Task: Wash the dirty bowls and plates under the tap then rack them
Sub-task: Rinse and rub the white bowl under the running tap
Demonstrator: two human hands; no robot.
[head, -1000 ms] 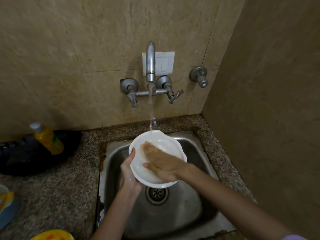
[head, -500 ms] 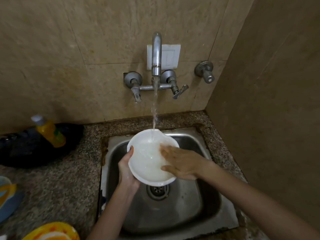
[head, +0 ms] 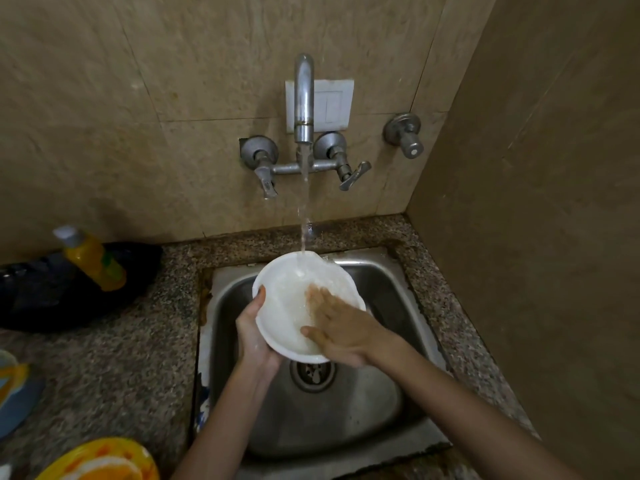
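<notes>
One white round bowl (head: 294, 306) is in play, tilted toward me over the steel sink (head: 381, 410), its far rim right under the stream of water (head: 304, 202) from the chrome wall tap (head: 304, 95). Half a second ago my right hand (head: 341, 332) was out at the bowl's right edge. Now it is back inside, flat and open, fingers spread and pressed on the wet inner face. A second ago it was in there too, so I read this as back-and-forth rubbing: the inside is mid-rinse, not done, and racking comes later. My left hand (head: 254, 337) grips the bowl's left rim as before, thumb hooked over the edge.

Hard to see from here: my left fingers are behind the bowl, so I can't say how they lie. The bowl's underside is hidden, clean or not. My right fingertips blur under the running water, and I can't tell what dirt is left on the white.

Below the bowl, the round drain (head: 312, 374) shows partly. Out on the speckled granite counter (head: 121, 358), a yellow squeeze bottle (head: 91, 259) leans on a dark black pan-like thing (head: 69, 292) I can't name for sure. One yellow-orange plate (head: 100, 460) is cut off at the bottom edge, likely next in line. No rack is in view.
</notes>
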